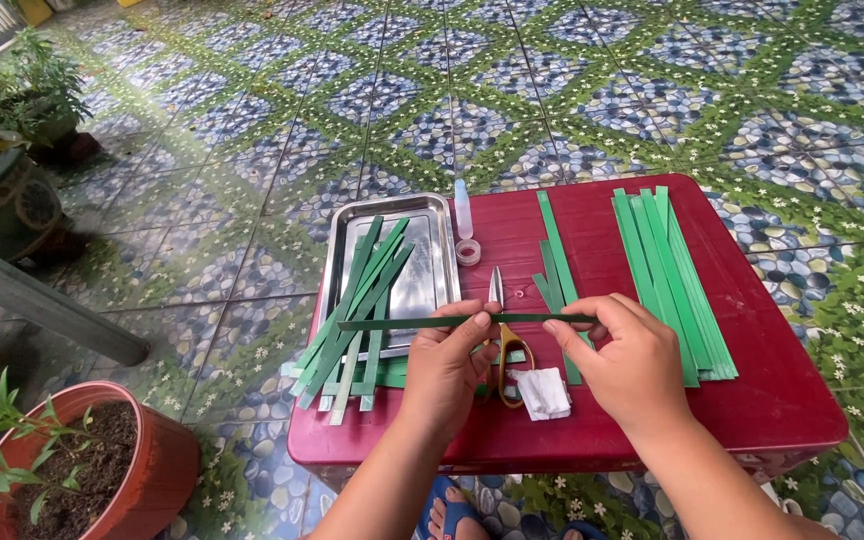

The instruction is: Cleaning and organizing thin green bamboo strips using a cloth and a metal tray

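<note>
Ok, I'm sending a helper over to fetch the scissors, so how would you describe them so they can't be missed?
Look at the dark red table, in the gap between the person's left hand and right hand. The scissors lie there closed, blades pointing away from the person, beside a crumpled white tissue. Their yellow-orange handles are the only such colour among all the green strips.

I'm scanning the red table (752, 400) now; one package in sight, a small clear glue bottle (463, 210) with a pale blue tinge, slim and upright, standing at the far edge just right of the metal tray (437, 215); right in front of it, touching or nearly so, a little round roll of clear tape (468, 251); no labels I can make out on either; no signs, no screens anywhere.
</note>
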